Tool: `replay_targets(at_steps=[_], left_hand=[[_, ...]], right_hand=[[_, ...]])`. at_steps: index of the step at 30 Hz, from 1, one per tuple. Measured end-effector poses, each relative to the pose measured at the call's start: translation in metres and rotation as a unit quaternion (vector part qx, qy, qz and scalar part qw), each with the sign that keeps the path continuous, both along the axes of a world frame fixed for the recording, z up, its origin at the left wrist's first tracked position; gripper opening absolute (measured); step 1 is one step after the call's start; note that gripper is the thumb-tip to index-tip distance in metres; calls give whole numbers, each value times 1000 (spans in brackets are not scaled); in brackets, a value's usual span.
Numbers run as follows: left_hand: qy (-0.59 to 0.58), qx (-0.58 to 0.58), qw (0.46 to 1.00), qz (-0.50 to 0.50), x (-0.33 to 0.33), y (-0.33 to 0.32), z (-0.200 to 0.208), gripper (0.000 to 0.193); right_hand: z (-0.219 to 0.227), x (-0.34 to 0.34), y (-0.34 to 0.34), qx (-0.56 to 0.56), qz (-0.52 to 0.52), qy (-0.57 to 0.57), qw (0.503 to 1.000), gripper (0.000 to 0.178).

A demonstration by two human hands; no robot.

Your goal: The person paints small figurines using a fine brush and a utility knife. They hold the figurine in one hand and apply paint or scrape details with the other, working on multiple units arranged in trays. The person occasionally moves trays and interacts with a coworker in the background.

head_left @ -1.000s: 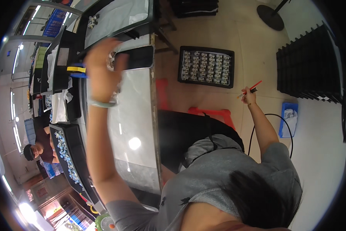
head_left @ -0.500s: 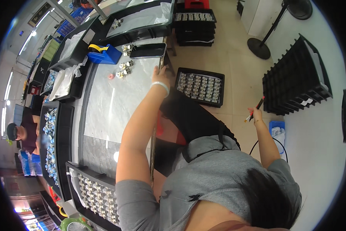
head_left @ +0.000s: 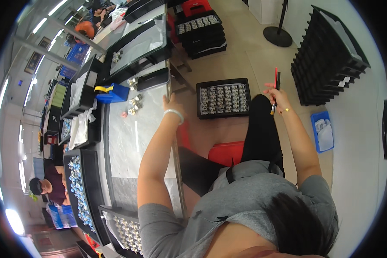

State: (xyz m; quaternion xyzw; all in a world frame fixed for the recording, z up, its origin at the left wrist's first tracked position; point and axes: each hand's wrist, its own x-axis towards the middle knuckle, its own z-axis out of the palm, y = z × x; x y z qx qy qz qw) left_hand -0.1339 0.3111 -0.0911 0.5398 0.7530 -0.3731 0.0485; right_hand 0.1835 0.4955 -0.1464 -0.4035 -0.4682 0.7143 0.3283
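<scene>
Tools, slim, could drop if the right hand, pinching them between its fingers, slackens; left hand, fingers parted, rests at the table edge.

A black stand base rests on the floor, near a tall stack of black trays. Just beyond lies a blue bin holding something white. At far left, a co-worker wears a dark cap and top.

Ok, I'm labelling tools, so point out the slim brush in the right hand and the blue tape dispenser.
Slim brush (head_left: pixel 273 108), head view: its bristle end.
Blue tape dispenser (head_left: pixel 118 93), head view: its body.
</scene>
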Motion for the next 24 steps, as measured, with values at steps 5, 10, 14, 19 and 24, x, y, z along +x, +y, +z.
replay_targets(at_steps=[5,10,14,19,24], left_hand=[[-2,76,997,0,33,56,-51,45],[-179,31,982,58,20,128,-142,45],[-255,33,947,194,-27,143,-259,45],[-226,24,926,301,-90,189,-354,54],[-285,125,802,509,-179,184,-499,61]], right_hand=[[-52,16,31,-174,-60,91,979,23],[-130,-18,74,-295,-136,129,937,23],[-198,-63,102,-378,-153,92,908,22],[-359,-87,145,-333,-159,-166,914,26],[-457,-111,197,-169,24,-505,846,32]])
